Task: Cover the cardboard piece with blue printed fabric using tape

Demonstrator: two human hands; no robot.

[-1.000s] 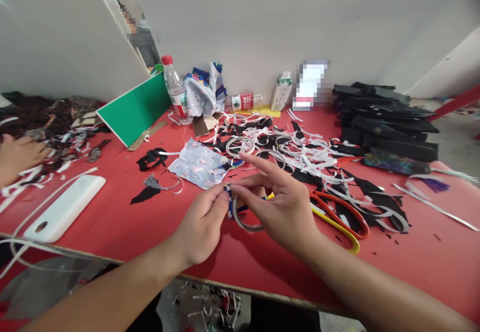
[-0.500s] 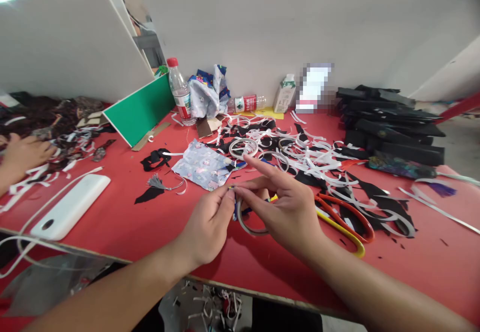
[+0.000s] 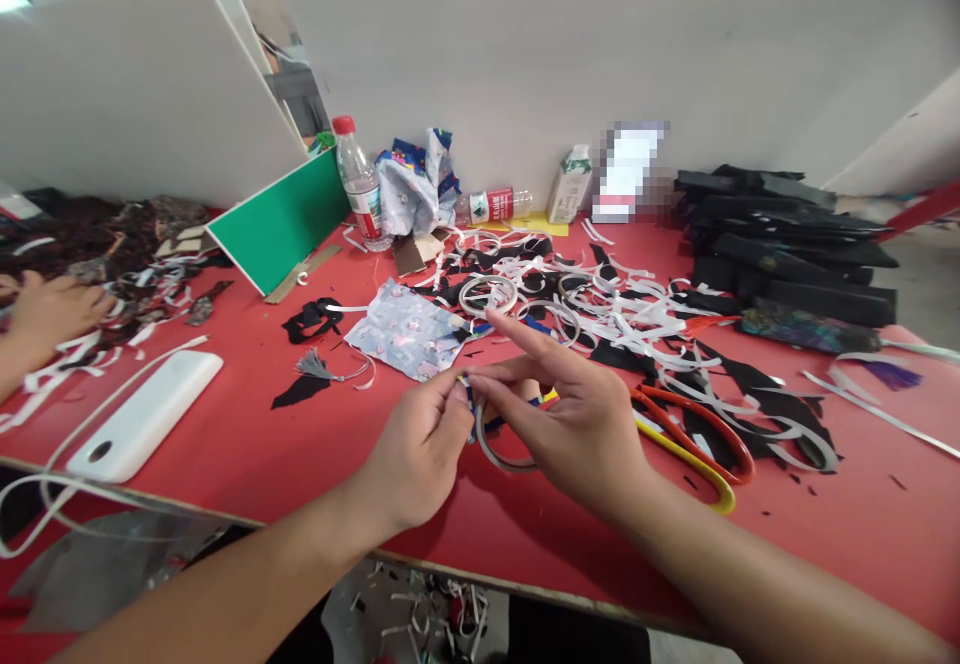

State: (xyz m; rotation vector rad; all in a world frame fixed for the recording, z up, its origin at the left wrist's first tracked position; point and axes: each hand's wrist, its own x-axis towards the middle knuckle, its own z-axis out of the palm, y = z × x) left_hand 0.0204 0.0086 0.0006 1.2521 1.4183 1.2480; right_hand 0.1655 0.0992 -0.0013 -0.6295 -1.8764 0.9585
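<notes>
My left hand (image 3: 427,439) and my right hand (image 3: 574,399) meet over the front of the red table. Both pinch a small piece of dark blue patterned fabric (image 3: 471,394) between thumb and forefinger; most of it is hidden by the fingers. My right index finger points forward, off the fabric. A pale ring of narrow tape (image 3: 491,449) hangs below my right hand, partly covered by it. Scissors with red and yellow handles (image 3: 701,454) lie right of my right hand, blades hidden. Beyond my hands rests a light blue printed cloth piece (image 3: 405,329).
White strips and black scraps (image 3: 600,319) spread across the middle. Stacked black pouches (image 3: 780,244) stand at right. A red-capped bottle (image 3: 360,184), a carton (image 3: 570,184) and a green board (image 3: 277,219) line the back. A white power bank (image 3: 146,414) and another person's hand (image 3: 56,314) are at left.
My hands keep almost the same pose, pinching the fabric. The view has shifted very slightly; nothing else has visibly moved.
</notes>
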